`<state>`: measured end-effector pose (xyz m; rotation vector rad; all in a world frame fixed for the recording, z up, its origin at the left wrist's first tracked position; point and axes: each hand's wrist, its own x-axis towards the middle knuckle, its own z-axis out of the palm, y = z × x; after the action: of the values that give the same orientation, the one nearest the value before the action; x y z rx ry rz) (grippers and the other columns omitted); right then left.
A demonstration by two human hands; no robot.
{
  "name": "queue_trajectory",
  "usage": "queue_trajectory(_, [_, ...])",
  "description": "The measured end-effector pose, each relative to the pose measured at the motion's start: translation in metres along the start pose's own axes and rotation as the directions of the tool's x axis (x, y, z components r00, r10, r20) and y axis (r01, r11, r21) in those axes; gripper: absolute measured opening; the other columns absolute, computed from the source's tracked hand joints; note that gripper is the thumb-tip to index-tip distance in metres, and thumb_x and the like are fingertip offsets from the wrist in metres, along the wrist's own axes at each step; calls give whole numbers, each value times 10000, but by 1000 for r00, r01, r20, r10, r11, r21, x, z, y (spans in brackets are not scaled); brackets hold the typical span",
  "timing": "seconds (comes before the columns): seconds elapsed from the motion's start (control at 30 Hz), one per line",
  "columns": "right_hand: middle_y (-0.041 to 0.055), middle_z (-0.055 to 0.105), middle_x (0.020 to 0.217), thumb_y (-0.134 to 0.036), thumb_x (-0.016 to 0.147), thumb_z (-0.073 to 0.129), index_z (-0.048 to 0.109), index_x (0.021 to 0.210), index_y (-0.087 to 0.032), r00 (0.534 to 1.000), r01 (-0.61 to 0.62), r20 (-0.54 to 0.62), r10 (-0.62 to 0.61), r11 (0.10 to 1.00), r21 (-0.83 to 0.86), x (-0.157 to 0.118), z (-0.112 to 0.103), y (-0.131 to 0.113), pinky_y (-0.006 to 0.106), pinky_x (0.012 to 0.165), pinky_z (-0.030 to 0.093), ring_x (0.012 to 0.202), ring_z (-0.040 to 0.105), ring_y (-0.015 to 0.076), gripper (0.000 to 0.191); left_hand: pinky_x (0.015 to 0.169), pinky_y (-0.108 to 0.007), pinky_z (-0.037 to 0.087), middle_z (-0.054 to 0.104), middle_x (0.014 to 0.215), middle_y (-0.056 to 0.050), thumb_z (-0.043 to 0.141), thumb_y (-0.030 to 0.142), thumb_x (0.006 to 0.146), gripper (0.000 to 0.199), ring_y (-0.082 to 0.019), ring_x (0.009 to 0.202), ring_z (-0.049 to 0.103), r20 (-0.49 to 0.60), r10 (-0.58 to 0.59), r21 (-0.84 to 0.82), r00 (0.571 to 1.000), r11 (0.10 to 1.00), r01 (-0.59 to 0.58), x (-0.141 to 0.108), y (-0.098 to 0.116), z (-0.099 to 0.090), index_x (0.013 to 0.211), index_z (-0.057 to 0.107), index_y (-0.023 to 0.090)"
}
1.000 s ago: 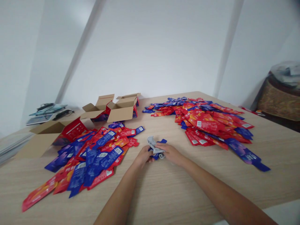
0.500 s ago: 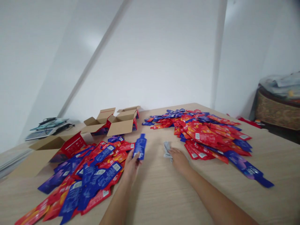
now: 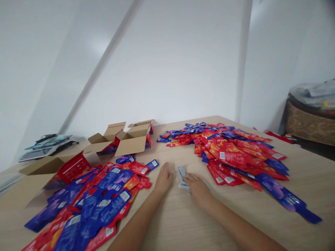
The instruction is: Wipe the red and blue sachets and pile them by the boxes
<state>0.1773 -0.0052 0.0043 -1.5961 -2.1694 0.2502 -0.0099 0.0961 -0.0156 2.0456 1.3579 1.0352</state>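
Wooden table (image 3: 235, 223) fills the lower view; its near edge and left side are cut off by the frame. Right pile of red and blue packets (image 3: 235, 150) spreads across the far right of the table, individual packets too small to read. Left pile of red and blue packets (image 3: 91, 202) runs off the bottom-left corner, so its full extent is not visible. Open cardboard boxes (image 3: 123, 139) sit behind the left pile; contents mostly hidden by flaps, only a bit of red and blue shows. One more box (image 3: 39, 174) at far left is partly cropped. Stack of flat items (image 3: 47, 146) on the far left edge is too blurred to identify.

Both forearms enter from the bottom, elbows out of frame. Left hand (image 3: 163, 179) lies palm down, flat on the table, fingers extended forward, holding nothing, just right of the left pile. Right hand (image 3: 197, 188) is palm down, fingers loosely curled, fingertips touching a small grey wrapper (image 3: 182, 176). The wrapper lies on the table between the two hands, partly covered by the right fingers; whether they actually pinch it is unclear.
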Motion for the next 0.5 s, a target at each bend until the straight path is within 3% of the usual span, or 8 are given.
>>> queue_trajectory(0.1, [124,453,1405,-31,680,446,539,1293,-115,994,80,75,-82,996,26,3,-4,7,364,1094,285,1303,392,229,626,1116,-383,234,386,1441,-145,489,275,842,515,-231,1355,304,95,59,349,994,933,-89,34,-6,5,1334,429,132])
queue_trajectory(0.17, [99,443,1418,-49,666,459,528,1303,-137,984,137,112,-142,989,58,3,-8,13,362,1105,270,1307,387,211,647,1114,-401,228,397,1430,-167,441,314,873,509,-249,1352,308,117,49,488,992,867,-100,55,-12,8,1334,425,98])
queue_trajectory(0.23, [71,441,1423,-62,663,456,525,1306,-163,978,165,117,-174,983,86,0,-11,18,369,1114,256,1312,376,196,655,1114,-426,210,404,1419,-185,411,354,894,516,-272,1348,309,101,23,536,995,841,-74,73,-18,13,1327,430,73])
queue_trajectory(0.4, [58,437,1427,-71,691,451,534,1298,-197,988,115,91,-123,989,93,-5,-9,16,378,1115,251,1317,365,202,626,1111,-434,200,382,1430,-198,340,417,931,558,-289,1357,285,46,-34,647,998,762,-4,112,-35,23,1350,404,55])
queue_trajectory(0.5, [56,466,1405,-151,764,502,540,1286,-214,977,198,70,-203,978,65,0,1,19,350,1085,305,1288,409,210,527,1103,-438,215,348,1445,-211,302,441,945,589,-300,1364,263,1,-67,677,998,735,48,139,-44,28,1374,372,44])
